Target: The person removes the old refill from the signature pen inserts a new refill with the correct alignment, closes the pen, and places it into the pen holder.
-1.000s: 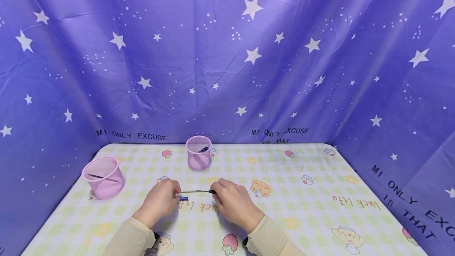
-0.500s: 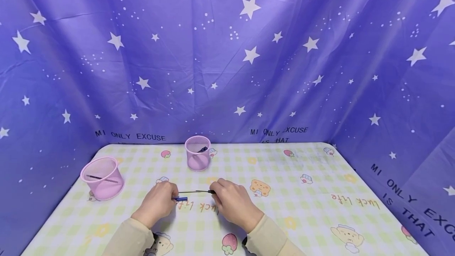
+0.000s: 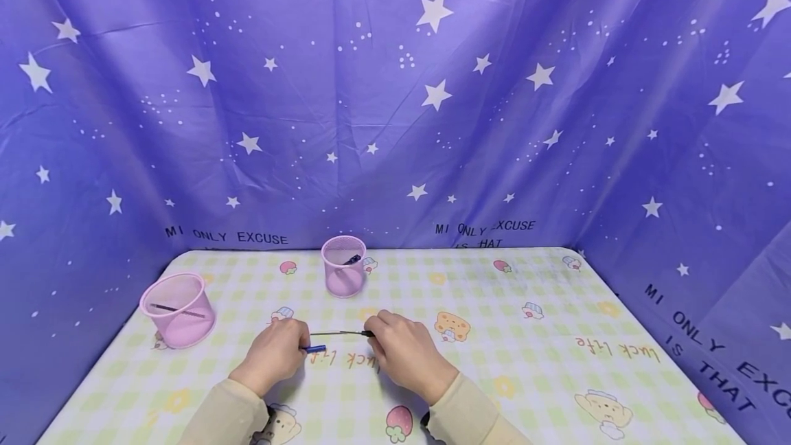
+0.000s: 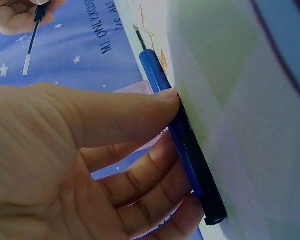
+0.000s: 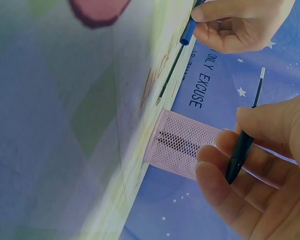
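Note:
In the left wrist view my left hand (image 4: 115,135) pinches a blue pen barrel (image 4: 162,82) with a black end, just over the checked cloth. A thin dark refill (image 5: 171,75) with a pale metallic tip shows past the barrel's mouth; whether it lies on the cloth or is held, I cannot tell. My right hand (image 3: 404,349) grips a black pen tip section (image 5: 241,150) between thumb and fingers. From that section a second refill (image 5: 258,90) with a whitish end sticks out toward the left hand. The two hands face each other, apart.
Behind the hands stands a pink mesh pen cup (image 3: 345,286) with dark pen parts inside. Another pink mesh cup (image 3: 185,327), at the left, holds a thin dark stick. The checked tablecloth (image 3: 531,356) ends at a purple star curtain (image 3: 395,122).
The blue barrel in my left hand has tilted slightly, its mouth end dipping a little toward me. The left hand has shifted a touch left; the right hand stays almost still.

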A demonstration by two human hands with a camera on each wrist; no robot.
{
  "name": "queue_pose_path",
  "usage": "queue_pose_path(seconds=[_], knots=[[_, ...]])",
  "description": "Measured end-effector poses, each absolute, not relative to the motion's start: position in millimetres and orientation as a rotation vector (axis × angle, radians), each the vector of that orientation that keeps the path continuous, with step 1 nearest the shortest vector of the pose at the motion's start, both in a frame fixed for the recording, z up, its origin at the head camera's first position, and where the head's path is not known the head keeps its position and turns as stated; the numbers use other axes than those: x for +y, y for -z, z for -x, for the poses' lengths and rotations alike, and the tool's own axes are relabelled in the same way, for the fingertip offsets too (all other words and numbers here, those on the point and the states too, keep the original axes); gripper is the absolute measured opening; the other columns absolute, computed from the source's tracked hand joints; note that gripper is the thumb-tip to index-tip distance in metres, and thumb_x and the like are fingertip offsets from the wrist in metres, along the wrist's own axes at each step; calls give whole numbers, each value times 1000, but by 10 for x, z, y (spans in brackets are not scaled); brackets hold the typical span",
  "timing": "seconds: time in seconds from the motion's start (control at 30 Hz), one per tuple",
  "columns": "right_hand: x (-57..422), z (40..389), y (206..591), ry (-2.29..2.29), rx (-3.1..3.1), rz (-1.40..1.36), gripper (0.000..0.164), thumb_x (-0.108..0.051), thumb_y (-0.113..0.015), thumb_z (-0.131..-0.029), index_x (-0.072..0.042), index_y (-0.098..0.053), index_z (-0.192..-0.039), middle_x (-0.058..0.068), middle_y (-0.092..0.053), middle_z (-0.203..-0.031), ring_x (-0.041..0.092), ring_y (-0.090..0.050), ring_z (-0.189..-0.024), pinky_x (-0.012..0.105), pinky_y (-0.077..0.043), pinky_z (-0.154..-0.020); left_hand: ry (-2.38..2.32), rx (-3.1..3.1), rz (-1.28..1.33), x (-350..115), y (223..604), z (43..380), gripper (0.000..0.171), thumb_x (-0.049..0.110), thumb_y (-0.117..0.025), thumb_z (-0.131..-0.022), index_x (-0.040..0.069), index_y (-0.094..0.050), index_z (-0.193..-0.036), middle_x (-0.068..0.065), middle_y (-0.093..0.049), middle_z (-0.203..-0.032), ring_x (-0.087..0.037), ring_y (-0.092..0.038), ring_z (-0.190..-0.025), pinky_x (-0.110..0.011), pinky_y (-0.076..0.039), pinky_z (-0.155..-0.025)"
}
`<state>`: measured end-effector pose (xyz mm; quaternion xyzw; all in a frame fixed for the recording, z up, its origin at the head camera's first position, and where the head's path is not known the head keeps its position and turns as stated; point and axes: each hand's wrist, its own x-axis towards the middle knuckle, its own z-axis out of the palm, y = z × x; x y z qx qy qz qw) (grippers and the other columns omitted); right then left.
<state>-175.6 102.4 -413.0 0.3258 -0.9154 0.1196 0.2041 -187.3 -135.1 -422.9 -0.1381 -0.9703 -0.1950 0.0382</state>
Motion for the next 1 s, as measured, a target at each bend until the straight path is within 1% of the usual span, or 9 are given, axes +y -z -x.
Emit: queue_pose_path(seconds=[0.2, 0.53, 1.0], knots=[[1024, 1751, 4123, -336, -2560, -908, 7, -13, -67, -86, -16, -63, -91, -8, -51, -77, 8, -54, -67, 25, -44, -52, 590, -2983, 413, -1351, 4235, 1867, 20, -3, -74, -71, 13, -62, -69, 3, -55, -71, -14, -49, -66, -37, -45, -63], [1017, 1749, 4123, -329, -2556, -906, 7, -14, -67, -86, -17, -63, -91, -8, -51, -77, 8, -54, -67, 25, -44, -52, 605, -2987, 428, -1361, 4241, 1868, 21, -5, -72, -71, 13, -60, -68, 3, -53, -70, -14, -48, -66, -36, -44, -63], [1021, 1759, 4133, -320, -2550, -911, 8, -14, -68, -85, -17, -63, -91, -8, -51, -76, 8, -54, -66, 25, -44, -52, 602, -2997, 456, -1358, 4171, 1849, 18, -5, -70, -76, 11, -61, -73, 2, -54, -72, -15, -48, -67, -36, -44, -64]])
